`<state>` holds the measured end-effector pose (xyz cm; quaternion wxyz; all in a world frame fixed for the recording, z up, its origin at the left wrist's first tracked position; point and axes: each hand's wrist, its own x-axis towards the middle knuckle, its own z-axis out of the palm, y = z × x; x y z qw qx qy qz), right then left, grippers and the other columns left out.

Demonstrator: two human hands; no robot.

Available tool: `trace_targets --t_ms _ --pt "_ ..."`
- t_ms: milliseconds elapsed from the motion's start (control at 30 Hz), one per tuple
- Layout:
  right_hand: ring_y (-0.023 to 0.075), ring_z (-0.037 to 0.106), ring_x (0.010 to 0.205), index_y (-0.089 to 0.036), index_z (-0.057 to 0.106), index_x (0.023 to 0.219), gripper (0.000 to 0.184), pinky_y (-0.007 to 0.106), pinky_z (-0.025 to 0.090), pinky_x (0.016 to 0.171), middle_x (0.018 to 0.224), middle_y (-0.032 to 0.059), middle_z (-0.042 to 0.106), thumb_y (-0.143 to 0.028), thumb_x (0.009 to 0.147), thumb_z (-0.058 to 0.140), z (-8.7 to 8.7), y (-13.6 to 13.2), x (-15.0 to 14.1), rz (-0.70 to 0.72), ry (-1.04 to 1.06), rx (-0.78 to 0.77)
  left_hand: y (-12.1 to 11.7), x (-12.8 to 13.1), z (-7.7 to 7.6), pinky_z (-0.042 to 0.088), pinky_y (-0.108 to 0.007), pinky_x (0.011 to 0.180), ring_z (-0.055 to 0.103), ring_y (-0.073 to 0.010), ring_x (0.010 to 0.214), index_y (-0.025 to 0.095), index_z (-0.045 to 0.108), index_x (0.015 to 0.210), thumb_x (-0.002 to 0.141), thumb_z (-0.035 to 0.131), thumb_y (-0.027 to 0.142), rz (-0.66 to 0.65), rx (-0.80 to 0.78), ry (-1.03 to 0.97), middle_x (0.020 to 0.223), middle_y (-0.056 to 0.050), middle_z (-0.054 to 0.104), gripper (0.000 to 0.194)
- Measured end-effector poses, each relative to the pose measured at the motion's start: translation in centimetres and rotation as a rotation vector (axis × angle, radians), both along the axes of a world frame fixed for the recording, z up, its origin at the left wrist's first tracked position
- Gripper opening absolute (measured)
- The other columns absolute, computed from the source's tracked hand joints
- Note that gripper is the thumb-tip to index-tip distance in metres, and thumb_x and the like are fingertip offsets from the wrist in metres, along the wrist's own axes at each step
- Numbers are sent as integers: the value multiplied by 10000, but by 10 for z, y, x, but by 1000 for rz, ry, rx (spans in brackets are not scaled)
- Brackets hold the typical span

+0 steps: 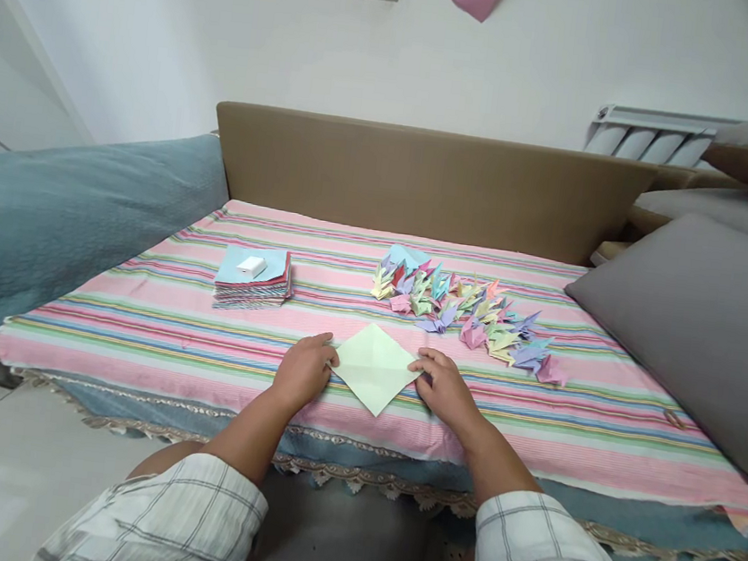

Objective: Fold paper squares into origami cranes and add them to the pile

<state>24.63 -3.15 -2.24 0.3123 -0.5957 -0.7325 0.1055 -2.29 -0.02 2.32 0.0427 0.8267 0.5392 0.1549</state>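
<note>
A pale green square of origami paper (374,371) lies turned like a diamond on the striped cloth, with faint crease lines across it. My left hand (306,367) pinches its left corner between thumb and fingers. At the opposite corner, my right hand (444,388) grips the paper in the same way. Beyond the sheet, toward the right, sits a long cluster of folded paper cranes (441,315) in many colours. To the left stands a stack of coloured paper (251,298), light blue on top, with a small white box (252,267) resting on it.
The pink striped cloth (160,319) covers the sofa seat, whose brown backrest (426,183) runs along the wall. A blue-covered armrest (85,212) bounds the left side. Grey cushions (699,327) pile up at the right. A small brownish object (673,418) lies near them.
</note>
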Motion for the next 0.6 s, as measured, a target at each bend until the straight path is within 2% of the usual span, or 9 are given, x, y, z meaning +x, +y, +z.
trace_targets --t_ms 300,467,600 --pt "245 466 1180 -207 700 1012 348 402 377 996 1259 106 526 -89 757 493 5 -4 0 30 -84 -81 -1 -4 3 421 -393 979 525 -294 1164 217 733 923 748 467 107 -10 -38 83 1318 -84 529 336" --pt "240 474 1170 -175 673 1068 369 394 374 1002 1247 121 542 -92 761 485 6 -4 0 42 -78 -53 1 -5 0 415 -379 990 522 -270 1172 229 691 1053 757 475 133 -8 -22 73 1308 -73 540 378" --pt "234 482 1159 -197 672 1061 337 401 379 997 1236 106 552 -133 786 490 5 -5 0 31 -66 -37 2 -6 0 415 -367 978 528 -259 1161 227 696 1031 772 470 158 -8 -8 83 1283 -78 561 351"
